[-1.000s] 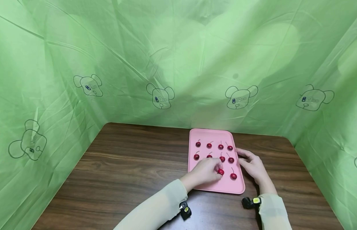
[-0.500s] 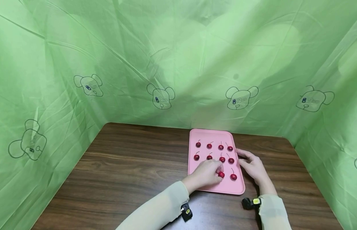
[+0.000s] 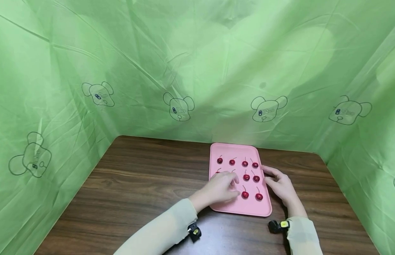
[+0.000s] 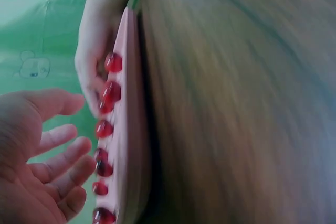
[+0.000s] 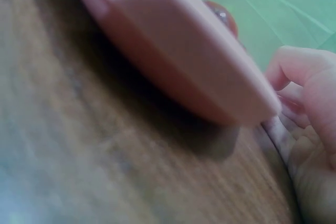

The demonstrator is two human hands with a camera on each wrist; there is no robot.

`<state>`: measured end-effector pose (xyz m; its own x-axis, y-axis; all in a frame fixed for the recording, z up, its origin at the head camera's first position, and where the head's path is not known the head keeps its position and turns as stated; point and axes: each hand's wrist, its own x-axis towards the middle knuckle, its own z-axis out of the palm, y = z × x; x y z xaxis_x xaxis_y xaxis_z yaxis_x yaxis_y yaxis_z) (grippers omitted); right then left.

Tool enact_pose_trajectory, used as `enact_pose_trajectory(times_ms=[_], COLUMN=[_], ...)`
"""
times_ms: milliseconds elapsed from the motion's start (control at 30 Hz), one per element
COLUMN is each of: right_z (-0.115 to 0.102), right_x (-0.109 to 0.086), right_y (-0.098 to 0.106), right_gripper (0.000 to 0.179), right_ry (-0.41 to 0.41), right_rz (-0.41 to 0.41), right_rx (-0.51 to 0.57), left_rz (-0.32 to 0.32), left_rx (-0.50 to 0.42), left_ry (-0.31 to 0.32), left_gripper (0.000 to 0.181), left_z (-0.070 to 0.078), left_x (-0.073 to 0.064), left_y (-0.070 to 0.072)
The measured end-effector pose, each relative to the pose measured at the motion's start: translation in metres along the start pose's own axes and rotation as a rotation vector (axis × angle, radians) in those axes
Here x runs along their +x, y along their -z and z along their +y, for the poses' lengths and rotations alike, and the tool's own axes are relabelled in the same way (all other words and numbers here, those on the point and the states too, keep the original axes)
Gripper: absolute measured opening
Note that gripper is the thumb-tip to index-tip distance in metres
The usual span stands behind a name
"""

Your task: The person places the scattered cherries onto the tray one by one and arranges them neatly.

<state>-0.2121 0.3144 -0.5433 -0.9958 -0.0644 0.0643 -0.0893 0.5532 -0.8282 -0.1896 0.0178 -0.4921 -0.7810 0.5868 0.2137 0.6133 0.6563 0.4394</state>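
Note:
Over the front left part of a pink tray (image 3: 235, 149) hovers my left hand (image 3: 220, 187), fingers loosely bent and holding nothing. A red cherry (image 3: 245, 194) with an upright stem lies just right of its fingertips, apart from them. Another cherry (image 3: 259, 197) sits beside that one, nearer the right rim. Several more stemmed cherries stand in two rows farther back; my left hand partly covers those at the left of the second row. My right hand (image 3: 281, 186) rests at the tray's right edge, and the right wrist view shows its fingers (image 5: 296, 66) by the rim.
The tray lies on a dark brown wooden table (image 3: 146, 177), its far end close to a green fabric wall (image 3: 216, 71) printed with bear outlines. Similar fabric stands on the left and right sides. A small black camera (image 3: 194, 232) hangs at the left wrist.
My left hand has let go of the cherry, which stays on the tray at the front, and has drawn back to the left. My right hand has not visibly moved.

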Motion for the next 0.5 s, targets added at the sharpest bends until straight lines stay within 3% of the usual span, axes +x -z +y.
enact_pose_trajectory(times_ms=[167, 333, 500], right_z=[-0.003, -0.007, -0.008], right_x=[-0.004, -0.015, -0.028], right_y=[-0.001, 0.004, 0.029], right_gripper=[0.046, 0.048, 0.049], right_ry=[0.011, 0.043, 0.173], right_rz=[0.013, -0.017, -0.066], right_rx=[0.006, -0.002, -0.126], left_rz=[0.054, 0.102, 0.131], left_rx=[0.035, 0.116, 0.174], left_ry=[-0.063, -0.083, -0.066], left_gripper=[0.032, 0.04, 0.054], left_z=[-0.026, -0.061, -0.093], left_x=[-0.022, -0.056, -0.096], left_y=[0.031, 0.058, 0.085])
